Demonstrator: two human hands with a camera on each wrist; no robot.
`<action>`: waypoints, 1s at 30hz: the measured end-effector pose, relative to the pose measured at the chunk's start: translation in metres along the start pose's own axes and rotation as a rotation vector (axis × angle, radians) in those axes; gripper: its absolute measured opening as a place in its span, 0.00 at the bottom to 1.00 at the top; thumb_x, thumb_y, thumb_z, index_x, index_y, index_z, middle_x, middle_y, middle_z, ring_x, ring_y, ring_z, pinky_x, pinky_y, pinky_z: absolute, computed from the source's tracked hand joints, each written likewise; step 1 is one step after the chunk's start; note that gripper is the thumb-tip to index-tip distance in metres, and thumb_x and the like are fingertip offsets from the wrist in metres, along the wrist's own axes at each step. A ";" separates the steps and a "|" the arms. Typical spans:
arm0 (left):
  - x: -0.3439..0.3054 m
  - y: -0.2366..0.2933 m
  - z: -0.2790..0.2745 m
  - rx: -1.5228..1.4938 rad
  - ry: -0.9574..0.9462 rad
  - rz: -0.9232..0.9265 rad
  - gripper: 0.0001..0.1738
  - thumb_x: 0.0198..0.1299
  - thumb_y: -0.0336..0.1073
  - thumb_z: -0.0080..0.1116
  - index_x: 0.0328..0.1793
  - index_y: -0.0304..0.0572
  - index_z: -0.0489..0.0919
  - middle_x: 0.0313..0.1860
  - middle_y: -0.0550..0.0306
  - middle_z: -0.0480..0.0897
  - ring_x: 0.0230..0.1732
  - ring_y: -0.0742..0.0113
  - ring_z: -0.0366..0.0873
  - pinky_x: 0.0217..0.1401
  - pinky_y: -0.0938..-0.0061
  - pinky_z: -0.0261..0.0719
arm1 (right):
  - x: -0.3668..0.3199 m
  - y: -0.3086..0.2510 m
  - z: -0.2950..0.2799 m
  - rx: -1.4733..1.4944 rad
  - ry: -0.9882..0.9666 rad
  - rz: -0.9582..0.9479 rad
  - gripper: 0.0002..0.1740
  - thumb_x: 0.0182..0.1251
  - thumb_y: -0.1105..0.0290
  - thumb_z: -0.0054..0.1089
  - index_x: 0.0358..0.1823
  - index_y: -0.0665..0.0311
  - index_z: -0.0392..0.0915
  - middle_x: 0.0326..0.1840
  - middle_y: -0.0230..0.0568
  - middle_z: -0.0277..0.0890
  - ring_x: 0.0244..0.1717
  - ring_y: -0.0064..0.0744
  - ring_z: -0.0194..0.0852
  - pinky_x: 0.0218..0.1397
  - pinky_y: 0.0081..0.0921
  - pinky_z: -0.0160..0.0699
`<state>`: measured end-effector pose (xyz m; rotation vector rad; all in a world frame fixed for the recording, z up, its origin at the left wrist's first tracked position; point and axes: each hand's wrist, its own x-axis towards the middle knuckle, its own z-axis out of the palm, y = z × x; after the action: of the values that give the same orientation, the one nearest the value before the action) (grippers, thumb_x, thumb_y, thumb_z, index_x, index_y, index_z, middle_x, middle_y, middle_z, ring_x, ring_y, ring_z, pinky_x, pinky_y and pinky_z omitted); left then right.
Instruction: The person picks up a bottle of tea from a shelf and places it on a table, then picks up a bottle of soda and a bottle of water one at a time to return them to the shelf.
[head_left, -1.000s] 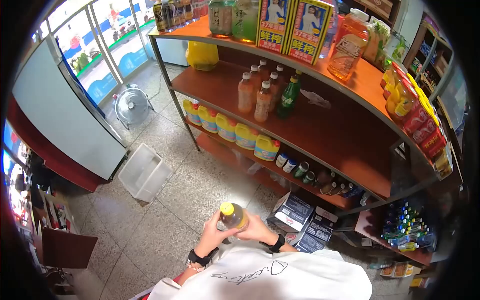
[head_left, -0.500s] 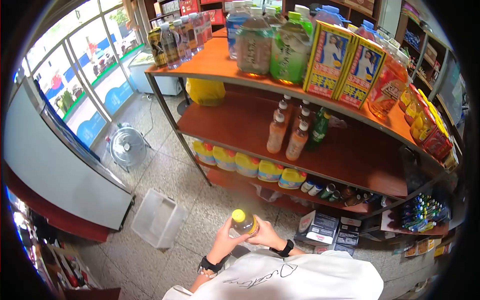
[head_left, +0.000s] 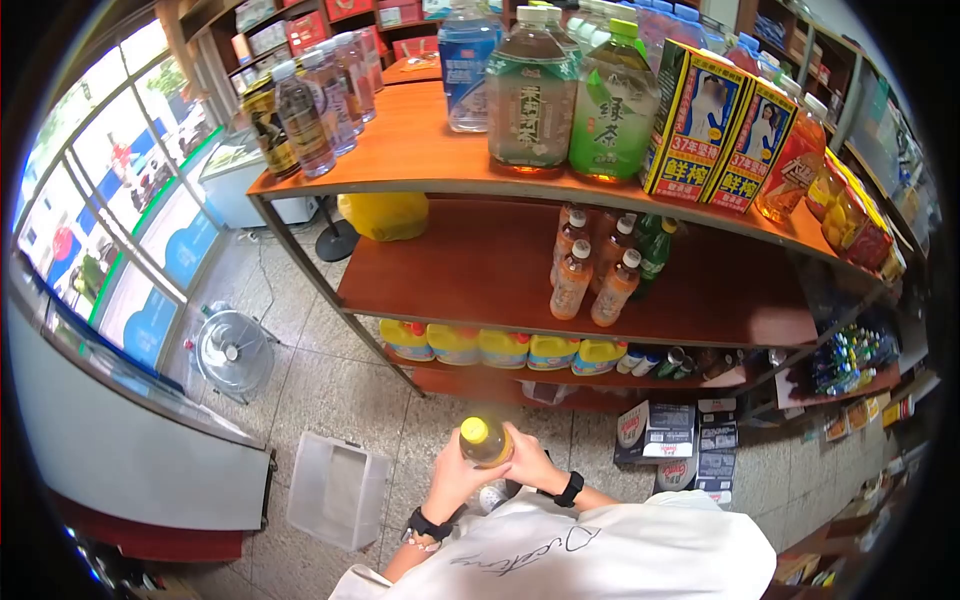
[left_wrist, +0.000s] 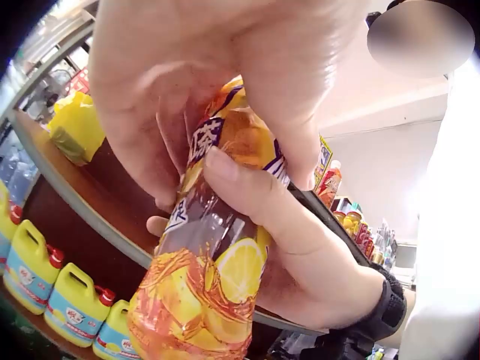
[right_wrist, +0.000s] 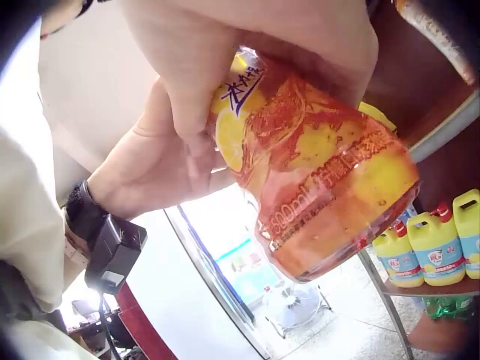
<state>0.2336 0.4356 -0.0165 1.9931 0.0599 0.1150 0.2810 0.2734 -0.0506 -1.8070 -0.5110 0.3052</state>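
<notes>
A bottle of lemon iced tea (head_left: 490, 452) with a yellow cap is held upright in front of the white shirt. My left hand (head_left: 456, 478) grips it from the left, my right hand (head_left: 530, 462) from the right. In the left wrist view, the lemon-printed bottle (left_wrist: 202, 300) shows below the left hand (left_wrist: 202, 67), and the right hand's thumb (left_wrist: 232, 180) lies across its label. The right wrist view shows the bottle's lower part (right_wrist: 322, 180) sticking out beneath the right hand (right_wrist: 255, 45). Part of the label is hidden behind the fingers.
A shelf rack (head_left: 480, 255) ahead carries large drink bottles, juice cartons (head_left: 700, 130), small orange drink bottles (head_left: 572, 282) and yellow jugs (head_left: 502, 348). On the floor are a clear plastic bin (head_left: 338, 490), a fan (head_left: 234, 350) and stacked boxes (head_left: 660, 432). A white cabinet (head_left: 130, 420) stands left.
The head view has shifted, bringing more of the rack's top shelf into sight. Both hands keep hold of the iced tea bottle in front of the body.
</notes>
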 end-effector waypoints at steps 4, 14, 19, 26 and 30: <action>0.042 -0.003 0.001 -0.009 -0.050 -0.033 0.44 0.36 0.49 0.84 0.57 0.40 0.71 0.46 0.43 0.85 0.49 0.48 0.85 0.50 0.59 0.82 | 0.029 0.022 -0.004 -0.130 0.040 -0.015 0.34 0.54 0.59 0.72 0.60 0.62 0.68 0.51 0.55 0.80 0.53 0.56 0.80 0.52 0.42 0.79; 0.204 -0.005 -0.007 -0.094 -0.093 0.133 0.39 0.42 0.33 0.81 0.60 0.35 0.71 0.54 0.53 0.80 0.54 0.65 0.79 0.62 0.67 0.76 | 0.127 0.024 -0.038 -0.204 0.338 0.094 0.43 0.55 0.64 0.67 0.70 0.72 0.58 0.67 0.60 0.64 0.69 0.59 0.59 0.71 0.44 0.64; 0.317 -0.032 0.012 -0.043 -0.087 0.264 0.37 0.44 0.26 0.77 0.60 0.34 0.70 0.50 0.54 0.80 0.50 0.64 0.79 0.58 0.69 0.78 | 0.185 0.078 -0.041 -0.162 0.425 0.046 0.42 0.60 0.60 0.65 0.71 0.71 0.56 0.59 0.68 0.70 0.56 0.62 0.74 0.58 0.47 0.74; 0.423 -0.032 0.068 -0.146 -0.218 0.368 0.33 0.45 0.22 0.75 0.57 0.34 0.70 0.49 0.54 0.79 0.46 0.68 0.79 0.51 0.72 0.82 | 0.272 0.190 -0.019 -0.290 0.249 0.116 0.54 0.64 0.49 0.60 0.80 0.69 0.40 0.70 0.71 0.61 0.59 0.56 0.75 0.60 0.42 0.75; 0.480 -0.051 0.095 -0.052 -0.182 0.473 0.33 0.46 0.21 0.74 0.58 0.32 0.70 0.51 0.53 0.79 0.48 0.68 0.79 0.51 0.72 0.83 | 0.225 0.126 -0.037 -0.833 0.297 0.138 0.52 0.55 0.52 0.71 0.77 0.65 0.55 0.78 0.58 0.53 0.78 0.53 0.51 0.77 0.49 0.54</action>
<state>0.7212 0.4153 -0.0758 1.9241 -0.5286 0.2348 0.5172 0.3238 -0.1488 -2.6465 -0.3147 -0.1162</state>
